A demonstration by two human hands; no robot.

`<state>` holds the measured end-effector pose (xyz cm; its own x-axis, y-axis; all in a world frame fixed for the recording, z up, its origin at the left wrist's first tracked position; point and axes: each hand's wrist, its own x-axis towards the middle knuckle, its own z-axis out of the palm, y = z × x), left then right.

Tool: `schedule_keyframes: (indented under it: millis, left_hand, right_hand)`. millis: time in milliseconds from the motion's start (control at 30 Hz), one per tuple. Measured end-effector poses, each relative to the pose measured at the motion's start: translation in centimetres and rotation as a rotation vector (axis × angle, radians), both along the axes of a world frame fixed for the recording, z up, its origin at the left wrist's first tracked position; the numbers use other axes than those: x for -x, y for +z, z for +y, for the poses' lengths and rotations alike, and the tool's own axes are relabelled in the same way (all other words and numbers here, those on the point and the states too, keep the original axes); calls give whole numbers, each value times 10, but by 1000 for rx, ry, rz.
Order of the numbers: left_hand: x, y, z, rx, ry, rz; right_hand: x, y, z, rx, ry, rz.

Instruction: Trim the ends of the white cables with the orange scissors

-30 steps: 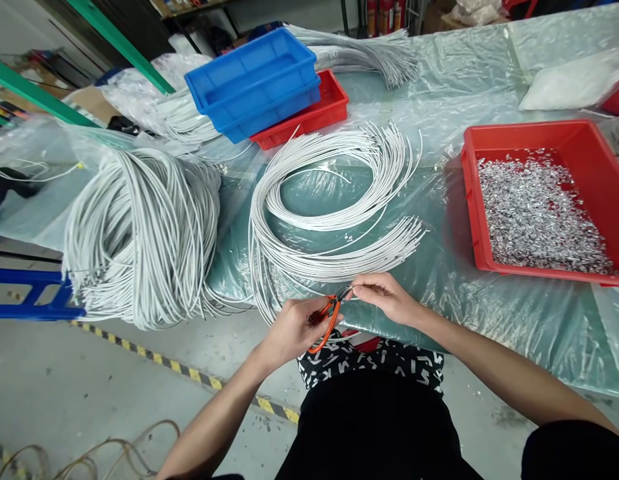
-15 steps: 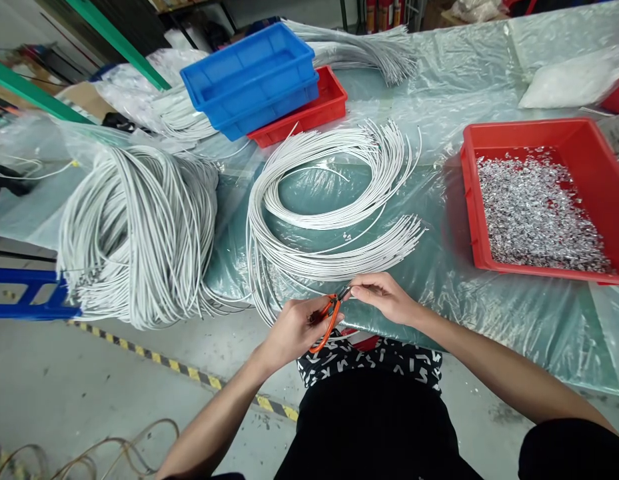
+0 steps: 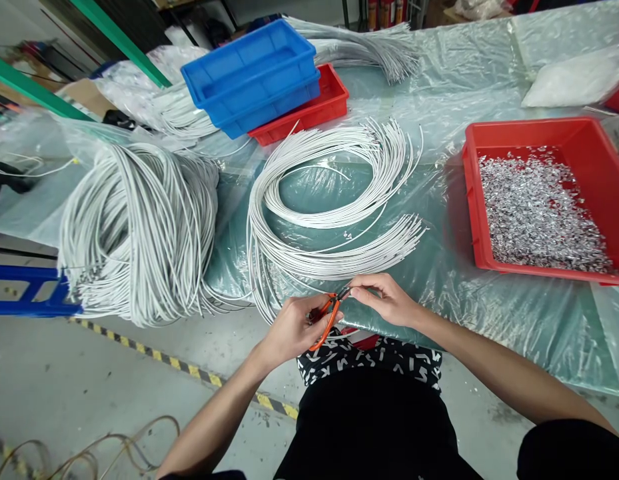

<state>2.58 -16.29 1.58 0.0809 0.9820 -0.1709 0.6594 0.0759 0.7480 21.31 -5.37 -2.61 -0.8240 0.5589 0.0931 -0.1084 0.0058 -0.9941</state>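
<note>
My left hand (image 3: 292,331) is closed around orange-handled pliers (image 3: 325,331), their dark jaws pointing up and right. At the tip of those jaws, my right hand (image 3: 384,298) pinches thumb and fingers together; whatever small piece lies between them is too small to make out. Just beyond both hands, a loose coil of white cables (image 3: 334,261) spreads over the table, its cut ends fanned toward the right. A big looped bundle of white cables (image 3: 139,233) hangs at the table's left edge.
On the right stands a red bin (image 3: 534,275) holding many small shiny metal pieces (image 3: 539,213). Blue trays (image 3: 259,100) are stacked on a red tray (image 3: 334,100) at the back. More grey cables (image 3: 359,50) lie behind. Plastic sheeting covers the table (image 3: 514,320).
The view has shifted very slightly. Both hands and the pliers keep nearly the same place and grip.
</note>
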Motion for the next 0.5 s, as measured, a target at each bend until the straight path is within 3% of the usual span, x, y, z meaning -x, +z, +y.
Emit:
schedule_keyframes:
  millis: [500]
  left_hand:
    - [0, -1, -1, 5, -2, 12]
  right_hand:
    - [1, 0, -2, -35, -14, -10]
